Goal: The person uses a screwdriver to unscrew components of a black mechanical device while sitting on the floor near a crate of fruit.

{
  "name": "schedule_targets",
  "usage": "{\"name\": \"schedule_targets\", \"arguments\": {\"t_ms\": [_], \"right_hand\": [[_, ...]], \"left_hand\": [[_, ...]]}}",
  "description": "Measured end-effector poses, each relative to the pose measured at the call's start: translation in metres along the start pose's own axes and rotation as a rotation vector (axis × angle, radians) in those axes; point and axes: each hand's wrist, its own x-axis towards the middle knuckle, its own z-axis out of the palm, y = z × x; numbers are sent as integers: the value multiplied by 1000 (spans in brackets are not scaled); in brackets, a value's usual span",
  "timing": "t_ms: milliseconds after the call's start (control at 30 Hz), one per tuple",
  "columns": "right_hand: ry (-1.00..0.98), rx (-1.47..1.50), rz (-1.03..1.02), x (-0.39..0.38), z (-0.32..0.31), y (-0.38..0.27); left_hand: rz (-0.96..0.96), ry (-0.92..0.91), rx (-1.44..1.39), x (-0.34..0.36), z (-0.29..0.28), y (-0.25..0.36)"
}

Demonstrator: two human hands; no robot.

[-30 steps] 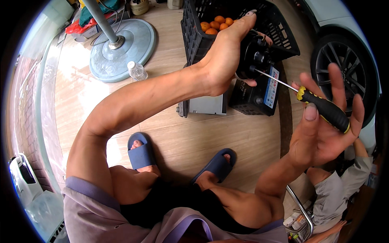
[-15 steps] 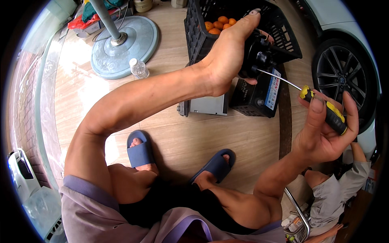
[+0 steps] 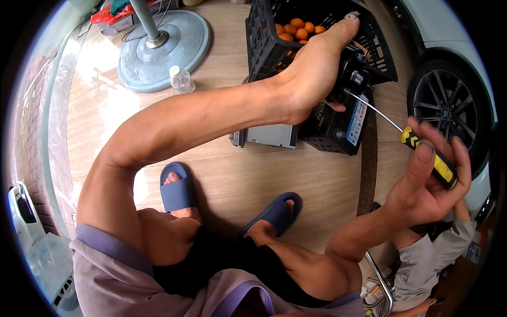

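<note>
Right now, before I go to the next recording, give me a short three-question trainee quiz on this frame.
1. True or false: the right hand holds a screwdriver with a yellow-and-black handle.
2. What does the left hand grip? A) clear plastic bottle B) small black motor-like part C) fan base
3. Fill in: the black crate holds ____ fruit.

Key: 1 true; 2 B; 3 orange.
</note>
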Motion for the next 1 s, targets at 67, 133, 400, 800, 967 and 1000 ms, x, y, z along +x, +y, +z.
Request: {"name": "schedule_targets", "arguments": {"t_ms": [67,133,400,800,967,1000], "right_hand": [[4,185,-33,4,8,2],[7,383,-67,5,10,2],[2,127,10,0,3,4],[30,558,16,0,13,15],[91,292,129,-4,9,15],[143,203,122,-4,10,14]], "left_hand": [[1,58,7,1,3,0],[-2,55,30,3,-1,-3],[4,56,69,1,-1,-2],[89,53,68,4,-4,0],[130,38,55,8,-9,-2],[131,36,56,12,-13,-4]]}}
